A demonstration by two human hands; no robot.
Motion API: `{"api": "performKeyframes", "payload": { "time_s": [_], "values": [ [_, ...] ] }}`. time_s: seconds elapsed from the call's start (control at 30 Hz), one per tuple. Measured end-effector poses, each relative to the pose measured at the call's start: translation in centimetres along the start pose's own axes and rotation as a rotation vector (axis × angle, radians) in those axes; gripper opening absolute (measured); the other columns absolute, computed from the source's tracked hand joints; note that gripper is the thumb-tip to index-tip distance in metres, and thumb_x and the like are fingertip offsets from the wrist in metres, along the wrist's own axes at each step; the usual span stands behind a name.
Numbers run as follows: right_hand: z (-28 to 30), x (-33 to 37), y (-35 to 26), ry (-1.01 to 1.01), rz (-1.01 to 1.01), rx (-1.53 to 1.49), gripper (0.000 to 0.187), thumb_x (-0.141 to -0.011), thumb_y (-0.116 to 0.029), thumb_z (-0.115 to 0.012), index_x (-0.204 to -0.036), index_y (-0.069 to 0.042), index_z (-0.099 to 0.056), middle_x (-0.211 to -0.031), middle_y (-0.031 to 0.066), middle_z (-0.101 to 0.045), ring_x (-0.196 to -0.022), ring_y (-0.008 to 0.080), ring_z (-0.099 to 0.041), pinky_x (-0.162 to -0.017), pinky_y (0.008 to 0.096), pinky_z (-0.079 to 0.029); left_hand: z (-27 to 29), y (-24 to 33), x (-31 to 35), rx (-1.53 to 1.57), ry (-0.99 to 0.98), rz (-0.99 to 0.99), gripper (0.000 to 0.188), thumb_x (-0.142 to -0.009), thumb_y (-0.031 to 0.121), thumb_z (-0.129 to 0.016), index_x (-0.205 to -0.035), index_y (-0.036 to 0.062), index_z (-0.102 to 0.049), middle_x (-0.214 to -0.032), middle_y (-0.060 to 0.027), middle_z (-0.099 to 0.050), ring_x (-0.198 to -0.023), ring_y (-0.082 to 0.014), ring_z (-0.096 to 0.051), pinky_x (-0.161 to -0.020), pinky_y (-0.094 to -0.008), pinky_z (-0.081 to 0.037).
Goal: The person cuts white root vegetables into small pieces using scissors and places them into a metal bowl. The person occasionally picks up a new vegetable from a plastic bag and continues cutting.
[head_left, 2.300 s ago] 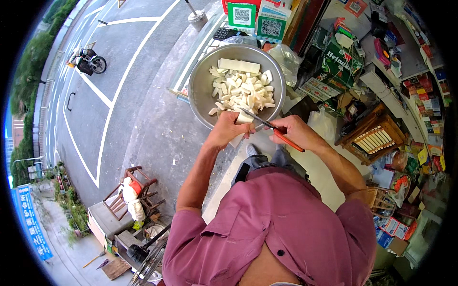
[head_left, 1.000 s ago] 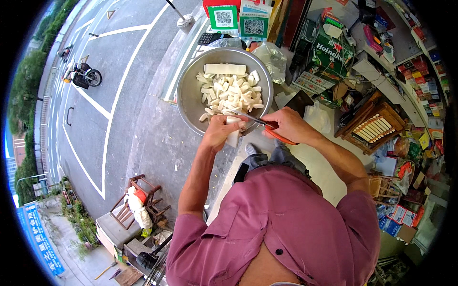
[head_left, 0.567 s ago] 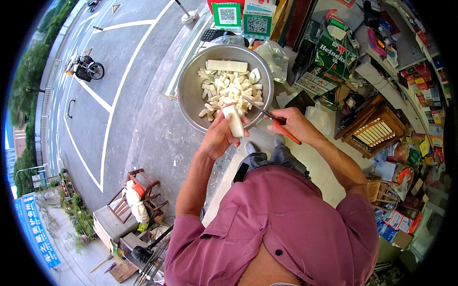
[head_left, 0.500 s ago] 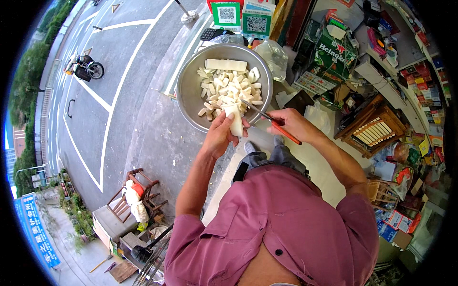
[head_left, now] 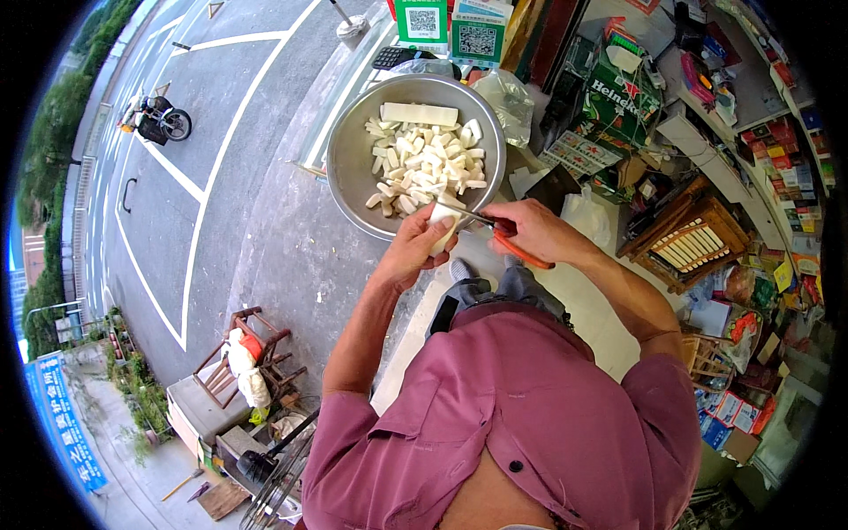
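Observation:
A wide steel bowl (head_left: pixel 346 190) holds many cut white pieces (head_left: pixel 424 163). One long, whole white block (head_left: pixel 420 113) lies on top at the far side. Over the near rim, my left hand (head_left: pixel 413 243) is closed round another pale block (head_left: pixel 444 221), its far end pointing into the bowl. My right hand (head_left: pixel 530 230) grips orange-red-handled scissors (head_left: pixel 523 251) from the right. Their metal blades reach left across the block's far end, close to my left fingers. I cannot make out how deep the blades sit. What the block is made of cannot be told.
Payment-code signs (head_left: pixel 422 22) and a calculator (head_left: pixel 389 58) stand beyond the bowl. Clear plastic bags (head_left: pixel 505 104) lie at its right. A green carton (head_left: pixel 618 97) and a wooden rack (head_left: pixel 693 238) are farther right. At lower left is a wooden stool (head_left: pixel 252 353); a motorcycle (head_left: pixel 159 121) is on the road.
The scissors have swung from inside the bowl onto the block's far end, their handles spreading. My right hand has shifted slightly left; my left hand keeps its hold, the block tilting slightly.

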State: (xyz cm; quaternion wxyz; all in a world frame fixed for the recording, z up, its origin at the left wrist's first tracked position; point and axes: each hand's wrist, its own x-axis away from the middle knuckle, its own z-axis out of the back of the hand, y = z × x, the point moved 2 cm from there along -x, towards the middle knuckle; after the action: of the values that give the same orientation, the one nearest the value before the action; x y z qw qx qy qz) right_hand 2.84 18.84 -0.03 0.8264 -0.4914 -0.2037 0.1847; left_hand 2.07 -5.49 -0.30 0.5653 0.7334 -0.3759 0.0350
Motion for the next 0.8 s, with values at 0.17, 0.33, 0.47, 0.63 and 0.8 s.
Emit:
{"api": "performKeyframes", "payload": {
  "time_s": [0.17, 0.33, 0.47, 0.63, 0.8],
  "values": [
    [0.7, 0.0, -1.5, -0.146, -0.322, -0.277, 0.037, -0.090, -0.016, -0.079, -0.124, -0.003, -0.072, -0.083, 0.0017, -0.068, -0.077, 0.0104, -0.058, -0.072, 0.0317, -0.050, 1.4, -0.9, -0.4, -0.048, -0.039, -0.085, 0.023, -0.105, 0.028, -0.069, -0.119, 0.0106, -0.063, -0.080, 0.0026, -0.060, -0.060, -0.0041, -0.049, -0.048, -0.0194, -0.033],
    [0.0, 0.1, -1.0, -0.069, -0.067, -0.056, 0.035, -0.092, -0.016, -0.078, -0.124, -0.003, -0.072, -0.079, 0.0002, -0.064, -0.075, 0.0086, -0.057, -0.067, 0.0305, -0.048, 1.0, 0.0, -0.3, -0.062, 0.049, -0.095, 0.016, -0.103, 0.020, -0.068, -0.110, 0.0066, -0.064, -0.077, 0.0025, -0.058, -0.059, -0.0041, -0.047, -0.050, -0.0213, -0.035],
    [-0.3, -0.3, -1.7, -0.002, -0.018, 0.116, 0.036, -0.092, -0.017, -0.078, -0.125, -0.004, -0.071, -0.076, 0.0023, -0.062, -0.071, 0.0093, -0.056, -0.065, 0.0304, -0.047, 0.8, -0.5, -0.7, -0.124, 0.083, -0.090, 0.010, -0.100, 0.012, -0.065, -0.104, 0.0036, -0.065, -0.072, 0.0021, -0.057, -0.058, -0.0045, -0.046, -0.050, -0.0231, -0.036],
    [-0.3, -0.1, 0.4, -0.150, -0.222, -0.165, 0.045, -0.089, -0.018, -0.079, -0.130, -0.005, -0.069, -0.078, 0.0109, -0.067, -0.069, 0.0199, -0.059, -0.067, 0.0358, -0.049, 2.1, -1.1, -1.2, -0.126, 0.057, -0.082, 0.009, -0.098, 0.013, -0.066, -0.100, 0.0047, -0.067, -0.074, 0.0016, -0.059, -0.057, -0.0050, -0.048, -0.049, -0.0226, -0.035],
    [-0.9, -0.1, -0.7, 0.031, 0.029, 0.018, 0.040, -0.088, -0.018, -0.080, -0.123, -0.002, -0.072, -0.075, 0.0112, -0.066, -0.066, 0.0197, -0.057, -0.066, 0.0357, -0.048, 1.4, -0.6, -1.2, -0.150, 0.079, -0.102, 0.008, -0.097, 0.014, -0.067, -0.099, 0.0053, -0.067, -0.074, 0.0024, -0.059, -0.056, -0.0051, -0.048, -0.049, -0.0224, -0.034]
  ]
}}
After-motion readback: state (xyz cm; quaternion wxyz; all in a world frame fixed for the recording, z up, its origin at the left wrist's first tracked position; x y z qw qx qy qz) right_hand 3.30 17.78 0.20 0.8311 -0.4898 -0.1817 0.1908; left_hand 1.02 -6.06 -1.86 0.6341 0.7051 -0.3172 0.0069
